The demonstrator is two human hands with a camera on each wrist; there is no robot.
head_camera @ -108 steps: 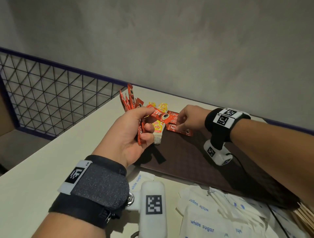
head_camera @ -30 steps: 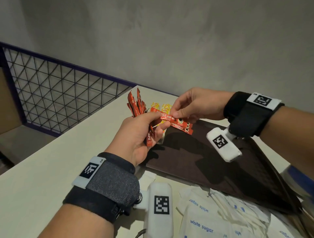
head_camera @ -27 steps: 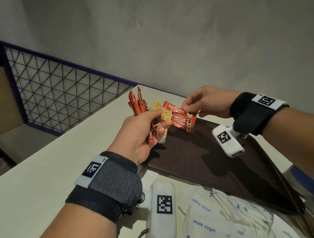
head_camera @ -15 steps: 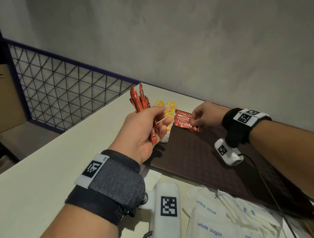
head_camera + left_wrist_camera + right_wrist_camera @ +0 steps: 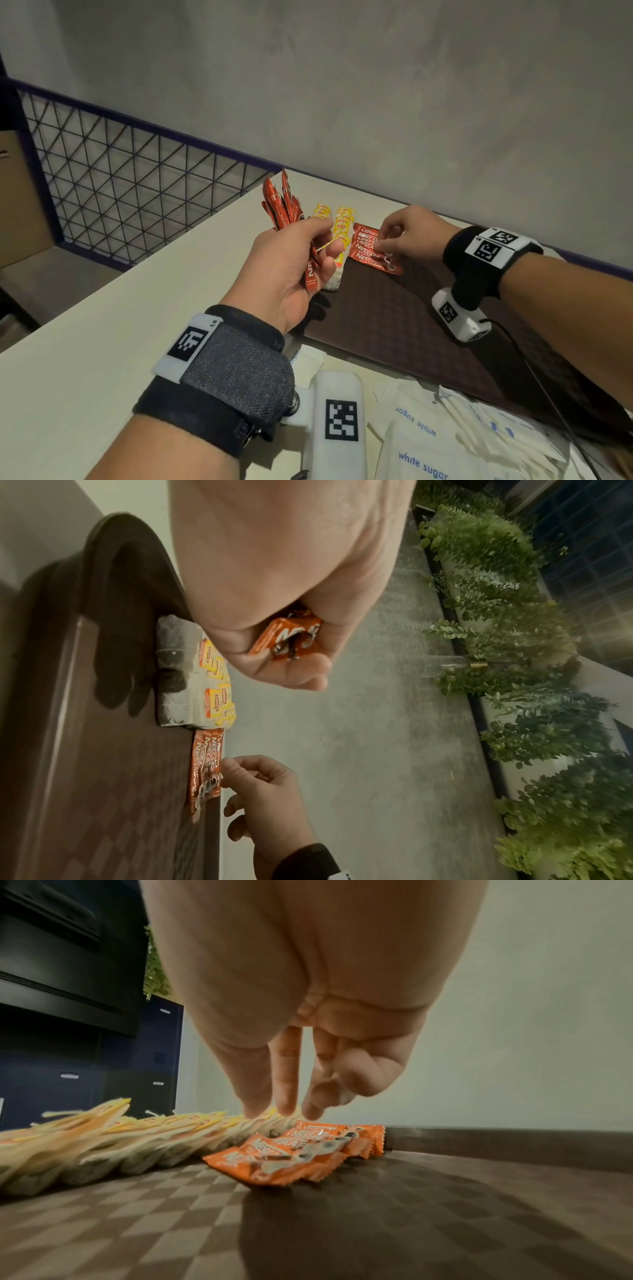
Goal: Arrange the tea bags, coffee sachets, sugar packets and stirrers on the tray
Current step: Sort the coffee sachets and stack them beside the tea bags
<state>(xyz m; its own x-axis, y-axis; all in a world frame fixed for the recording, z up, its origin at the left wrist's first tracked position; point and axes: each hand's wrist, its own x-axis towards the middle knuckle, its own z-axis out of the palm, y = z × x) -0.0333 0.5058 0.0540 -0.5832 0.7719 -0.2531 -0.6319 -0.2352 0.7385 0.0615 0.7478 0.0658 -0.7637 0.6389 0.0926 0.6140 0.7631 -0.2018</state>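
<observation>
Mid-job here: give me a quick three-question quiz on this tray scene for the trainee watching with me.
1. True or false: the left hand grips a bunch of red coffee sachets above the table.
2. Multiple choice: what lies directly beside the row of tea bags on the brown tray? A) stirrers B) overlapped red coffee sachets C) sugar packets
3. Fill in: the white sugar packets lie off the tray on the ____.

Key
1. True.
2. B: the laid sachets sit right of the tea bags, under the right hand, whose fingertips reach down to them.
3. Table, at the tray's near edge.
</observation>
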